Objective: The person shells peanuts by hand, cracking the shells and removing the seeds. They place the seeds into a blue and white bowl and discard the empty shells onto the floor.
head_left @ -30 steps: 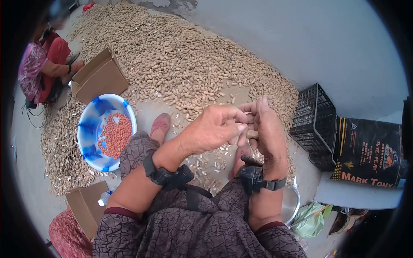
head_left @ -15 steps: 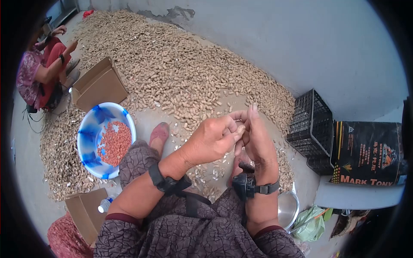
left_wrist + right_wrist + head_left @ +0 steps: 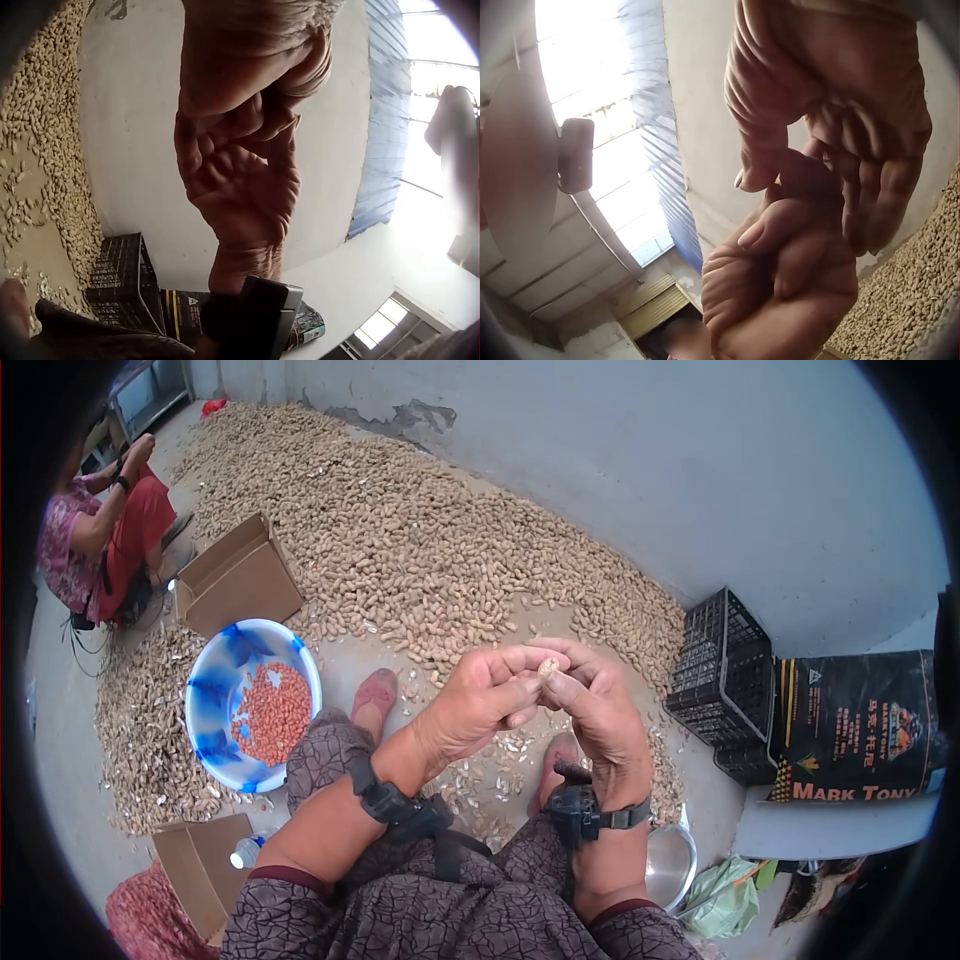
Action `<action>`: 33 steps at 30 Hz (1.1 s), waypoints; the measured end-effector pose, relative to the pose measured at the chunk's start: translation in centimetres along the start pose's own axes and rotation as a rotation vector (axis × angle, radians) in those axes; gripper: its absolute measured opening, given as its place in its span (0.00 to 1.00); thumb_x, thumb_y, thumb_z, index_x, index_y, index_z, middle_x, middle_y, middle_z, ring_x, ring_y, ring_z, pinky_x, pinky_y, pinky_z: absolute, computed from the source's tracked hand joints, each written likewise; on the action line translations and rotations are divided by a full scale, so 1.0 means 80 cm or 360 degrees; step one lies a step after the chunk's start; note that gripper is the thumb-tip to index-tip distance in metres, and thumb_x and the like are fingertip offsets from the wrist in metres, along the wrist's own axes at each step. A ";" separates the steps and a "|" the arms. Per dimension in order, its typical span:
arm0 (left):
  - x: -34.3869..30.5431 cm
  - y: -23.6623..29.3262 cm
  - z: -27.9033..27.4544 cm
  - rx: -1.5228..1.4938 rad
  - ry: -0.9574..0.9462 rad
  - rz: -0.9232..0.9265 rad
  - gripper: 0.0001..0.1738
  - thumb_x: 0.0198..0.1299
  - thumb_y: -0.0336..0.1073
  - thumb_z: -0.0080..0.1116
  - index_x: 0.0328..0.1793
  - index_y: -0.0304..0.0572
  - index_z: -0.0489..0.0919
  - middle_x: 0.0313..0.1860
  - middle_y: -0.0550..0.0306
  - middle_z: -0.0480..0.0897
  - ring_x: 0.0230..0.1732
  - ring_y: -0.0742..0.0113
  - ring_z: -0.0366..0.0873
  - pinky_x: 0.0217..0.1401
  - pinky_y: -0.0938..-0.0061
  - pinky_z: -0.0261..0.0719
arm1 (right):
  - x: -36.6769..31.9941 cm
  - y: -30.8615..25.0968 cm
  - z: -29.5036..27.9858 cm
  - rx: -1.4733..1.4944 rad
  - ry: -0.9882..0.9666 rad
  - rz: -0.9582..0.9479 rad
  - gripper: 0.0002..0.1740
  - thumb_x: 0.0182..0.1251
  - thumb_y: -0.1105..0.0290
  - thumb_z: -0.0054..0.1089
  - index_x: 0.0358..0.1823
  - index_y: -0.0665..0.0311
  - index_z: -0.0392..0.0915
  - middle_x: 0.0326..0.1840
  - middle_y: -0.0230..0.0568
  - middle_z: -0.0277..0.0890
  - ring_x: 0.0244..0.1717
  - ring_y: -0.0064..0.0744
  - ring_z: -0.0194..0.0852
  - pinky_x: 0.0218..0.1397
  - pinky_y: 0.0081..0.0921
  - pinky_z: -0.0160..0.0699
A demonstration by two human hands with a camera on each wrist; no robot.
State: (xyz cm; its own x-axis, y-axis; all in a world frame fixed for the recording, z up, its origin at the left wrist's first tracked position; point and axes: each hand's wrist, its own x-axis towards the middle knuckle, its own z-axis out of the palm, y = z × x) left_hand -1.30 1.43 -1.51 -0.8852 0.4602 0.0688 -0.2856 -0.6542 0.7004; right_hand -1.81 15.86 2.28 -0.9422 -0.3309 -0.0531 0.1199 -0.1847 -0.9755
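In the head view a pale peanut pod (image 3: 547, 668) is pinched between the fingertips of both hands, held above the floor. The left hand (image 3: 480, 695) comes from the left with thumb and index finger on the pod. From the other side, the right hand (image 3: 605, 715) has its thumb against the pod and its fingers bent behind it. Both wrist views show the hands meeting: the right palm (image 3: 244, 187) faces the left wrist camera, and the left hand (image 3: 787, 277) is below the right hand (image 3: 832, 97). The pod is hidden there.
A large peanut heap (image 3: 400, 540) lies along the wall. At left are a blue-white basin (image 3: 205, 705) of red kernels, a cardboard box (image 3: 240, 585), shells and a seated person (image 3: 135, 530). A black crate (image 3: 715, 670), printed bag (image 3: 850, 725) and metal bowl (image 3: 690, 860) are at right.
The right hand has turned, its thumb coming down onto the pod, and the joined hands sit slightly lower in view. The seated person's hands have come up and together.
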 end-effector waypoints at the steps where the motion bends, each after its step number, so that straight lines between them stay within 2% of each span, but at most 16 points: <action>1: 0.000 0.001 0.002 0.0002 -0.0002 -0.0004 0.14 0.58 0.28 0.49 0.50 0.31 0.71 0.32 0.61 0.76 0.21 0.84 0.64 0.22 0.90 0.60 | 0.000 0.002 0.000 0.0003 0.0004 -0.0002 0.19 0.55 0.68 0.60 0.46 0.73 0.71 0.34 0.39 0.75 0.32 0.22 0.73 0.34 0.17 0.74; 3: 0.001 0.004 0.008 0.0406 0.0016 0.0028 0.18 0.58 0.34 0.52 0.54 0.33 0.72 0.33 0.62 0.76 0.20 0.85 0.61 0.21 0.91 0.59 | 0.002 0.006 -0.002 0.0211 -0.0235 0.0124 0.22 0.54 0.69 0.61 0.48 0.74 0.69 0.38 0.43 0.75 0.34 0.25 0.74 0.35 0.20 0.77; 7: -0.004 0.007 0.010 0.0663 -0.0006 0.0119 0.18 0.58 0.33 0.51 0.53 0.33 0.72 0.31 0.64 0.75 0.20 0.85 0.62 0.21 0.90 0.59 | 0.003 0.003 -0.002 0.0256 -0.0334 0.0112 0.22 0.53 0.69 0.61 0.46 0.75 0.70 0.38 0.44 0.75 0.33 0.26 0.75 0.33 0.19 0.78; 9: -0.007 0.009 0.009 0.0829 -0.0006 0.0087 0.17 0.54 0.25 0.46 0.51 0.31 0.73 0.32 0.65 0.75 0.24 0.86 0.64 0.24 0.89 0.62 | 0.002 0.001 -0.003 0.0328 -0.0357 0.0127 0.21 0.54 0.69 0.60 0.46 0.75 0.71 0.38 0.43 0.75 0.35 0.26 0.74 0.37 0.19 0.76; 13: -0.011 0.012 0.012 0.0693 -0.0020 0.0092 0.17 0.54 0.25 0.46 0.51 0.31 0.73 0.34 0.64 0.75 0.27 0.86 0.65 0.28 0.89 0.64 | 0.002 0.008 -0.009 0.0286 -0.0247 0.0114 0.20 0.54 0.69 0.59 0.46 0.75 0.71 0.38 0.41 0.75 0.37 0.25 0.73 0.41 0.20 0.73; 16: -0.012 0.013 0.014 0.0775 -0.0049 0.0143 0.21 0.55 0.30 0.49 0.55 0.30 0.70 0.37 0.63 0.75 0.26 0.85 0.64 0.26 0.88 0.61 | 0.000 0.006 -0.009 0.0245 -0.0243 0.0053 0.21 0.53 0.69 0.59 0.46 0.74 0.72 0.38 0.39 0.74 0.39 0.24 0.72 0.44 0.19 0.70; 18: -0.011 0.013 0.017 0.0679 -0.0039 0.0166 0.20 0.56 0.30 0.50 0.55 0.29 0.70 0.45 0.60 0.74 0.32 0.83 0.67 0.31 0.87 0.64 | 0.000 0.005 -0.010 0.0247 -0.0222 0.0088 0.20 0.53 0.70 0.59 0.46 0.74 0.72 0.38 0.39 0.74 0.38 0.23 0.72 0.42 0.18 0.70; 19: -0.011 0.011 0.018 0.0678 -0.0039 0.0165 0.20 0.56 0.30 0.50 0.55 0.29 0.70 0.45 0.60 0.74 0.32 0.83 0.67 0.31 0.87 0.64 | 0.000 0.006 -0.011 0.0248 -0.0221 0.0089 0.20 0.53 0.70 0.59 0.46 0.74 0.72 0.38 0.39 0.74 0.38 0.23 0.72 0.42 0.18 0.70; 21: -0.009 0.007 0.019 0.0618 -0.0009 0.0274 0.17 0.57 0.30 0.52 0.51 0.30 0.73 0.42 0.60 0.77 0.39 0.82 0.70 0.40 0.86 0.70 | -0.001 0.007 -0.011 0.0214 -0.0201 0.0071 0.19 0.53 0.71 0.58 0.46 0.74 0.72 0.38 0.39 0.75 0.38 0.23 0.72 0.42 0.17 0.70; 25: -0.008 0.002 0.011 0.0776 0.0016 0.0241 0.17 0.57 0.30 0.51 0.52 0.30 0.72 0.43 0.60 0.76 0.41 0.81 0.70 0.41 0.86 0.70 | 0.001 0.007 -0.008 0.0251 -0.0170 0.0056 0.19 0.54 0.73 0.58 0.47 0.75 0.71 0.37 0.39 0.75 0.38 0.22 0.72 0.42 0.17 0.71; 28: -0.006 0.002 0.015 0.0562 0.0000 0.0318 0.17 0.57 0.29 0.50 0.54 0.30 0.71 0.39 0.62 0.76 0.36 0.83 0.70 0.37 0.88 0.69 | 0.001 0.005 -0.007 0.0331 -0.0180 0.0023 0.20 0.54 0.73 0.58 0.48 0.76 0.71 0.38 0.40 0.75 0.38 0.23 0.72 0.42 0.17 0.71; 30: -0.009 0.008 0.014 0.0223 -0.0059 0.0037 0.21 0.55 0.29 0.52 0.56 0.28 0.69 0.35 0.63 0.75 0.26 0.85 0.64 0.27 0.89 0.61 | 0.000 -0.002 -0.005 0.0368 -0.0181 0.0053 0.21 0.53 0.74 0.58 0.49 0.77 0.69 0.40 0.42 0.75 0.39 0.24 0.73 0.43 0.18 0.72; 31: -0.009 0.008 0.012 0.0224 -0.0059 0.0039 0.21 0.55 0.29 0.52 0.56 0.28 0.69 0.35 0.63 0.75 0.26 0.85 0.64 0.27 0.89 0.61 | 0.000 -0.001 -0.005 0.0368 -0.0183 0.0052 0.21 0.53 0.74 0.58 0.49 0.77 0.69 0.40 0.42 0.75 0.39 0.24 0.73 0.43 0.18 0.72; 33: -0.008 0.004 0.006 0.0041 -0.0089 -0.0056 0.23 0.53 0.29 0.53 0.56 0.28 0.68 0.30 0.67 0.73 0.21 0.86 0.57 0.23 0.89 0.54 | 0.001 0.000 -0.005 0.0394 -0.0207 0.0059 0.22 0.53 0.74 0.59 0.49 0.77 0.69 0.42 0.45 0.75 0.39 0.25 0.73 0.43 0.19 0.72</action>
State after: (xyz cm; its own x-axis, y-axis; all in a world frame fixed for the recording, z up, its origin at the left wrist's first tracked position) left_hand -0.62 1.19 -0.96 -0.8525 0.5160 0.0832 -0.3060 -0.6219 0.7209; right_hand -1.98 16.19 2.19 -0.8895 -0.4549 -0.0442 0.2414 -0.3855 -0.8906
